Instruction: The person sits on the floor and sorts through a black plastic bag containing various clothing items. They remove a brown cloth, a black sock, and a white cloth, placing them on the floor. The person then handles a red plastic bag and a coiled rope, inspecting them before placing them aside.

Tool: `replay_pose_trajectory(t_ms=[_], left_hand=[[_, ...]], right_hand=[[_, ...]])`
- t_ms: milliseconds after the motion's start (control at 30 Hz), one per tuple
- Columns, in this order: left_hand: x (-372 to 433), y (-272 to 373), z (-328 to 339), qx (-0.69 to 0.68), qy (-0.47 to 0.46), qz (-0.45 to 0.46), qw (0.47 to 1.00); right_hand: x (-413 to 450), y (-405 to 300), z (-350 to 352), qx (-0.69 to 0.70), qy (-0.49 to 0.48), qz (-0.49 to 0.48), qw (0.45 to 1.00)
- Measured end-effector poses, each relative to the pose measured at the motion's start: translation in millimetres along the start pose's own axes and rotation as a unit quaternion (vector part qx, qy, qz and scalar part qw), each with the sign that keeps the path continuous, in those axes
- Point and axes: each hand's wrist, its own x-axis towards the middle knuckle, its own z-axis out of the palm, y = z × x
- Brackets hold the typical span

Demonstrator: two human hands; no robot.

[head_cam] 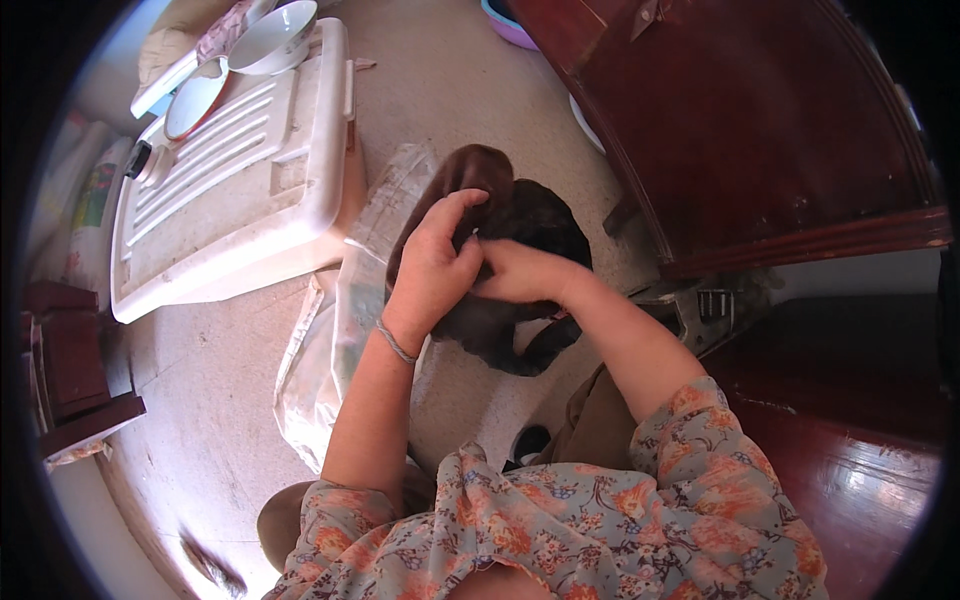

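A dark brown piece of soft cloth (474, 166) is bunched up in front of me. My left hand (435, 259) grips it from the left, with the index finger stretched over its folds and the thumb bent inward. My right hand (521, 271) meets the left thumb at the cloth's middle, its fingers curled and partly hidden. A tiny pale speck shows between the two hands; what it is I cannot tell. Behind and below the hands spreads a black fabric item (551, 217), with a loop at its lower right. It hangs above the floor near my knees.
A white plastic storage box (225, 232) at left carries a bowl (274, 41), a red-rimmed round dish (196, 101) and a black-capped jar (154, 163). A clear plastic bag (311, 375) lies beside it. Dark red wooden furniture (750, 135) stands right; a purple basin (514, 26) is behind.
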Motion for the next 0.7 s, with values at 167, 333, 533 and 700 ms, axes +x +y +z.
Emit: replay_pose_trajectory(t_ms=[167, 333, 533, 700], left_hand=[[1, 5, -11, -0.255, -0.014, -0.105, 0.961], [1, 8, -16, -0.332, 0.015, -0.149, 0.931], [1, -13, -18, -0.203, 0.074, -0.119, 0.969], [-4, -5, 7, -0.304, -0.049, -0.114, 0.945]], right_hand=[[-2, -7, -26, 0.337, 0.035, 0.049, 0.940], [3, 1, -24, 0.214, 0.017, 0.016, 0.977], [3, 2, -33, 0.377, 0.233, 0.099, 0.891], [0, -24, -19, 0.538, 0.181, -0.008, 0.823]])
